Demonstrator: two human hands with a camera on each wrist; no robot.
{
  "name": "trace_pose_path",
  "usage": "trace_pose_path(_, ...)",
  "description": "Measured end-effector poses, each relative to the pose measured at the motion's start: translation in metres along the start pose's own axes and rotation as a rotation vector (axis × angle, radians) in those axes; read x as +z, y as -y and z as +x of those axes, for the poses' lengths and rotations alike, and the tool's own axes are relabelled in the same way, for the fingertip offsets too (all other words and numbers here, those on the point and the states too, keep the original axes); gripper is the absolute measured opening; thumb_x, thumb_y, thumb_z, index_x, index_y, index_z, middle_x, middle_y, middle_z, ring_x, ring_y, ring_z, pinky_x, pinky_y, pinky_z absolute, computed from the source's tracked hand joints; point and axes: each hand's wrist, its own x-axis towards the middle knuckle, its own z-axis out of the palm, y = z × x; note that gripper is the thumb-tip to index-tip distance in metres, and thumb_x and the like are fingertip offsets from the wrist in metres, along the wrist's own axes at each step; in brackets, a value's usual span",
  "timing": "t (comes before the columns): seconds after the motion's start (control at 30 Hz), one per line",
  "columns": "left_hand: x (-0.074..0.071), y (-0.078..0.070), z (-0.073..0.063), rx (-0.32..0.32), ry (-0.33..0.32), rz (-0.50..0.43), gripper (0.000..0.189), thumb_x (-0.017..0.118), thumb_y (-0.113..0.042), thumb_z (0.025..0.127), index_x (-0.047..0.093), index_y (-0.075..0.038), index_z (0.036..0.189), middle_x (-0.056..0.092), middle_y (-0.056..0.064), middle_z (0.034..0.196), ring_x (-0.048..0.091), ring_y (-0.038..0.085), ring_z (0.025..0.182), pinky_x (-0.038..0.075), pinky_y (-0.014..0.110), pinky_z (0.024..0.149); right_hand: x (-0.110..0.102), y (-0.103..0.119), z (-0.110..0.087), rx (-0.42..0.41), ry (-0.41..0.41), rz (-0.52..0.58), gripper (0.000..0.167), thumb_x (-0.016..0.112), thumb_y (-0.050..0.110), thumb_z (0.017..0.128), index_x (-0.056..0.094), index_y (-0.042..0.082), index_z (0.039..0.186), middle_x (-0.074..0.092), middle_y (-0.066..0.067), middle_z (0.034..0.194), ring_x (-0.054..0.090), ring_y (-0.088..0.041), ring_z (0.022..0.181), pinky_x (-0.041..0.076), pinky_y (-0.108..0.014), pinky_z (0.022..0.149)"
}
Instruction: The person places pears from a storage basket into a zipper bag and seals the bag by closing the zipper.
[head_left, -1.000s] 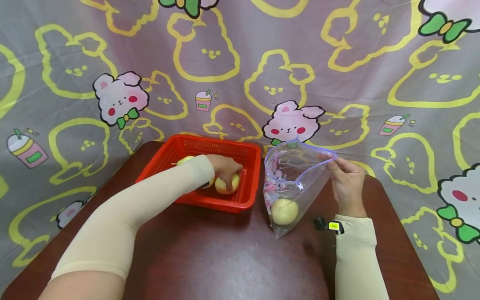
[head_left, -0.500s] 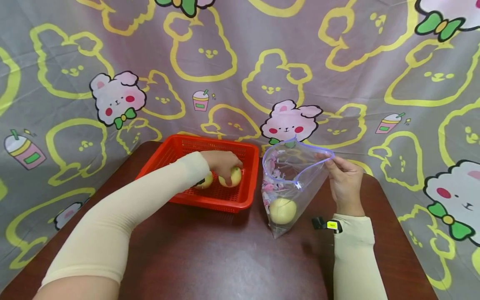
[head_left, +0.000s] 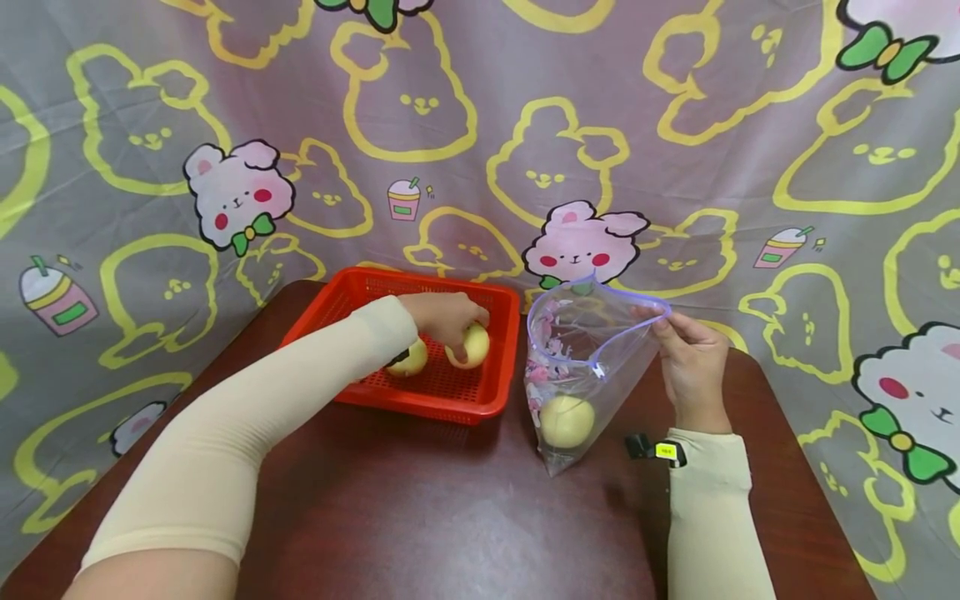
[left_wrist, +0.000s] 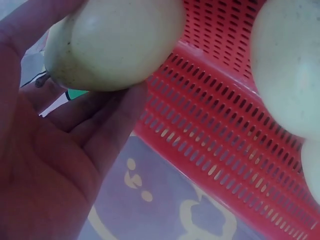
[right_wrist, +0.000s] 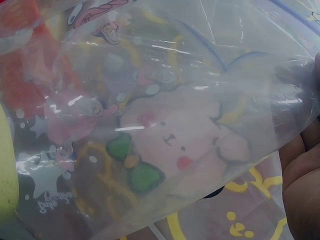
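Note:
My left hand grips a pale yellow pear inside the red plastic basket. In the left wrist view the thumb and fingers curl round this pear, whose short stem points toward the palm. Another pear lies by the left wrist, partly hidden by the sleeve. Right of the basket, my right hand pinches the purple-edged rim of a clear, printed zip bag. The bag's mouth gapes, and one pear sits low in it. In the right wrist view, the bag film fills most of the frame.
The dark reddish-brown table stretches in front of the basket and bag. A grey curtain with yellow outlines and cartoon rabbits hangs close behind them. The basket's right wall stands just beside the bag.
My left hand has closed round the pear and shifted it slightly up and right within the basket. The right hand and the bag have stayed nearly still.

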Motion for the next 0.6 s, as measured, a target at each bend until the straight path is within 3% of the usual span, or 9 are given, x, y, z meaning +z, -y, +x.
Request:
trace_pose_path(0.37, -0.018, 0.0, -0.011, 0.008, -0.039, -0.012, 0.063, 0.083, -0.038, 0.075, 0.059, -0.018, 0.13, 0.059, -0.004, 0.112, 0.054, 0.017, 0.096, 0.046, 0.032, 0.085, 0.0, 0.001, 0.0, 0.006, -0.008, 0.002, 0.022, 0.054, -0.022, 0.087, 0.057, -0.026, 0.108, 0.067, -0.03, 0.097, 0.068, -0.036, 0.093, 0.051, -0.039, 0.088)
trace_pose_path(0.6, -0.026, 0.001, -0.02, -0.02, -0.023, -0.026, 0.064, 0.083, -0.039, 0.076, 0.058, -0.019, 0.132, 0.058, -0.005, 0.113, 0.054, 0.017, 0.095, 0.045, 0.033, 0.084, -0.001, 0.003, 0.0, 0.02, -0.004, -0.082, 0.022, 0.056, -0.02, 0.087, 0.058, -0.025, 0.109, 0.069, -0.026, 0.097, 0.069, -0.032, 0.094, 0.051, -0.037, 0.088)
